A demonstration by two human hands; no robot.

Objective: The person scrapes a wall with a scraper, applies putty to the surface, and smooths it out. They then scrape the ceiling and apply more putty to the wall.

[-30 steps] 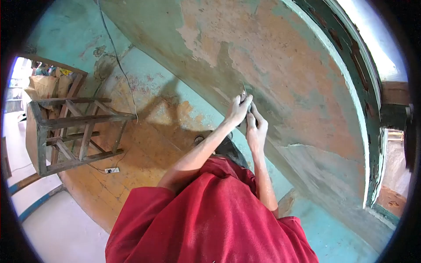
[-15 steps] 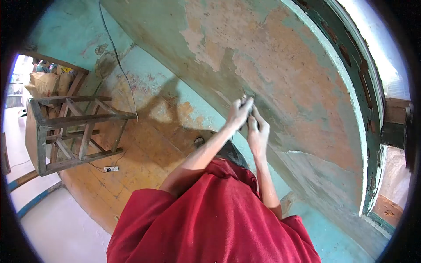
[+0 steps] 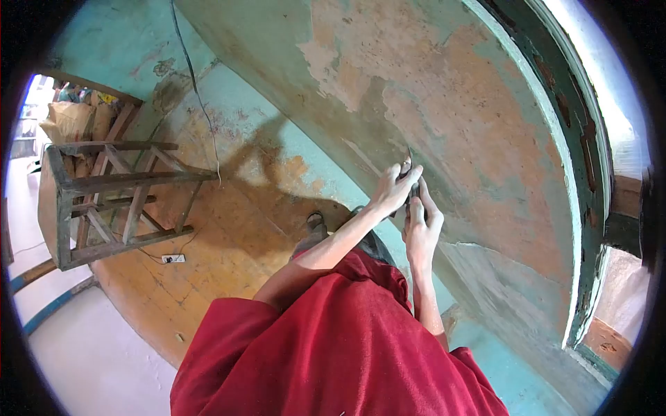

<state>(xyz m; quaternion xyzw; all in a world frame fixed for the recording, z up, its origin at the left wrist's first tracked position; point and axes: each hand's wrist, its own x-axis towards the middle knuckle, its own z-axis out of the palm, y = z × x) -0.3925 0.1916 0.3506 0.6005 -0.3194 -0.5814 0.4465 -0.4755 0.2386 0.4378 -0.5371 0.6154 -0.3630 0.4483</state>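
Both of my hands are close together in front of the patchy wall (image 3: 472, 132), whose green paint is worn to pinkish plaster. My left hand (image 3: 394, 188) is closed on a small dark tool (image 3: 414, 188), with a thin blade-like tip pointing up at the wall. Just right of it and slightly lower, my right hand (image 3: 423, 225) has its fingers wrapped round the lower part of the same tool. The palms and most of the tool are hidden by the fingers.
A wooden stool (image 3: 125, 184) lies on its side at the left, near paper sacks (image 3: 69, 123). A power strip (image 3: 173, 258) rests on the brown floor (image 3: 208, 256). A cable (image 3: 192, 76) hangs at upper left. A window frame (image 3: 590, 139) curves along the right.
Both hands have shifted a little right and down in view, still together on the tool. The blade-like tip shows more clearly, and more of a foot is visible below.
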